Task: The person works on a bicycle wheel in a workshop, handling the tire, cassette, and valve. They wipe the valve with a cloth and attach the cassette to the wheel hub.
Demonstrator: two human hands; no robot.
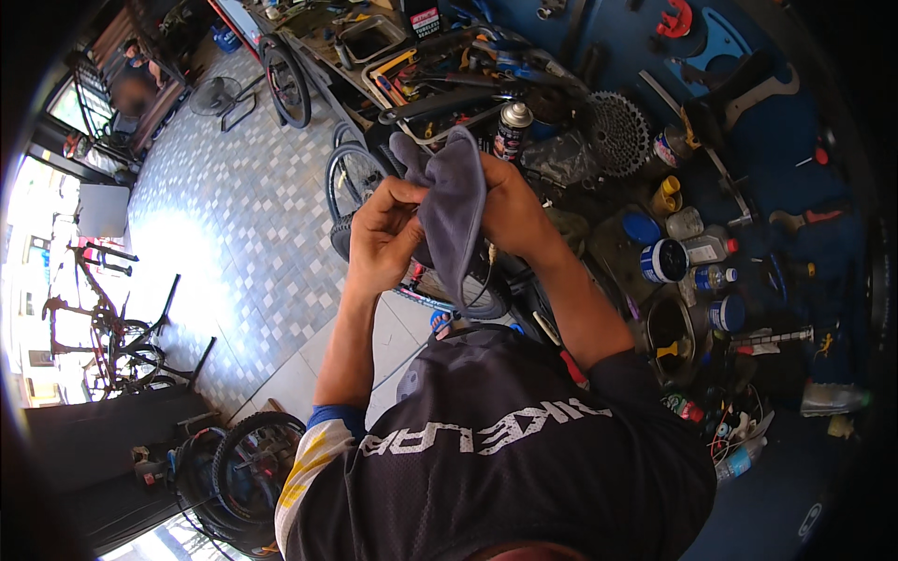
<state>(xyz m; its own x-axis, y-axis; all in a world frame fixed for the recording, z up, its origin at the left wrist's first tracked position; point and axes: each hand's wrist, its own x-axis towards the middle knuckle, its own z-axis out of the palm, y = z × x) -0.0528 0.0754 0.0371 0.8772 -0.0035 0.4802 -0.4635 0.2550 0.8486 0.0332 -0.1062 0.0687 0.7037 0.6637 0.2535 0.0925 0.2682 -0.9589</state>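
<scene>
Bicycles (103, 327) are parked at the far left on the tiled floor (234, 224). Nearer the middle, a grey cloth (454, 210) is held up in front of the chest, pinched along its left edge by the closed left hand (383, 234) and gripped from behind by the right hand (510, 210), whose fingers are mostly hidden. Just beyond the cloth a spray can (512, 129) stands on the cluttered workbench (786, 252), with a cassette sprocket (617, 134), probably, further right.

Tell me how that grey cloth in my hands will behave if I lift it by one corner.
The grey cloth is probably floppy: it drapes in folds over the right hand. Likely light, since the left hand just pinches it.
</scene>
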